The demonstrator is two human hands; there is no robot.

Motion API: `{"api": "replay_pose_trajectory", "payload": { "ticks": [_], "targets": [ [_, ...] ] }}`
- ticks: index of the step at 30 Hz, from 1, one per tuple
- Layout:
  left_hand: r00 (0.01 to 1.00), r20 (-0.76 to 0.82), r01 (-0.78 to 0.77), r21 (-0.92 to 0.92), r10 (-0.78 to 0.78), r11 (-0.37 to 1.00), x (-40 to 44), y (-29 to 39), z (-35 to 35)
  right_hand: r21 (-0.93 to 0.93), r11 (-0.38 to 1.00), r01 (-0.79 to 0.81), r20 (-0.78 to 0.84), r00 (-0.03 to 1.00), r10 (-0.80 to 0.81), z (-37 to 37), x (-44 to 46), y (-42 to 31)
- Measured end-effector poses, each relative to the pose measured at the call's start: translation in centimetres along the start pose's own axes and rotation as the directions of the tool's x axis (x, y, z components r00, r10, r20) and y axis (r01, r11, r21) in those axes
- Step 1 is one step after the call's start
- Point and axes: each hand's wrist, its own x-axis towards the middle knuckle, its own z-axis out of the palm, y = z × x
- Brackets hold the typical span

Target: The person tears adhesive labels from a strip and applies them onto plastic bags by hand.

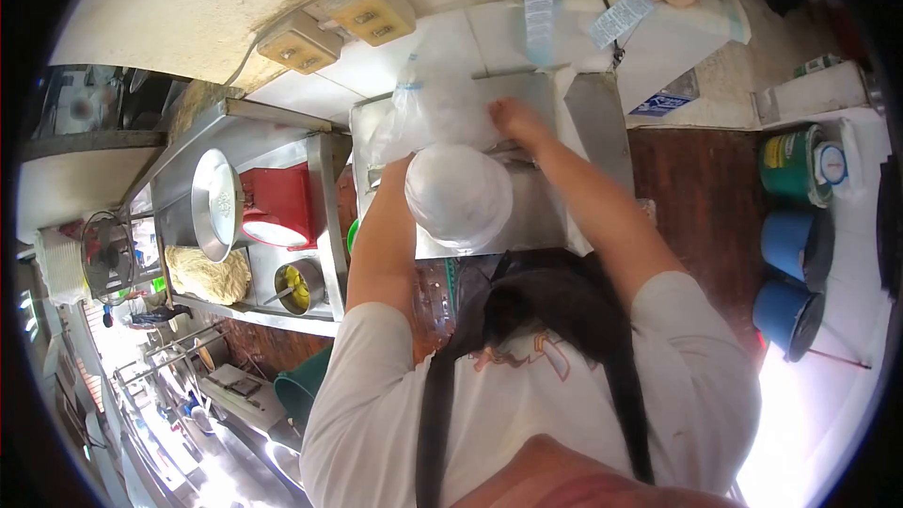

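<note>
A white rounded bundle (459,198), smooth and creased like filled plastic, fills the space between my forearms. Behind it, clear plastic bags (442,103) lie bunched on a metal worktop (536,207). My right hand (517,124) is closed at the right edge of the clear plastic and appears to grip it. My left forearm reaches up along the bundle's left side. The bundle hides my left hand, so its fingers do not show.
On a metal shelf at left stand a pan (216,205), a red container (277,207), yellowish noodle-like strands (209,273) and a pot with yellow food (299,286). Wall outlets (372,17) are above. Blue buckets (788,245) and a green tub (795,165) line the right.
</note>
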Motion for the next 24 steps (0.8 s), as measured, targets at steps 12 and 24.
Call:
{"api": "replay_pose_trajectory", "payload": {
  "ticks": [12, 24],
  "targets": [
    [0.998, -0.056, 0.038, 0.541, -0.009, 0.840, -2.8, 1.6, 1.5, 0.340, 0.860, 0.380, -0.262, 0.917, -0.302, -6.4, -7.4, -8.6],
    [0.283, -0.371, -0.375, 0.806, 0.885, 0.458, -9.8, 7.2, 10.1, 0.060, 0.991, 0.118, -0.785, 0.619, -0.026, -13.0, -2.3, -1.1]
  ]
}}
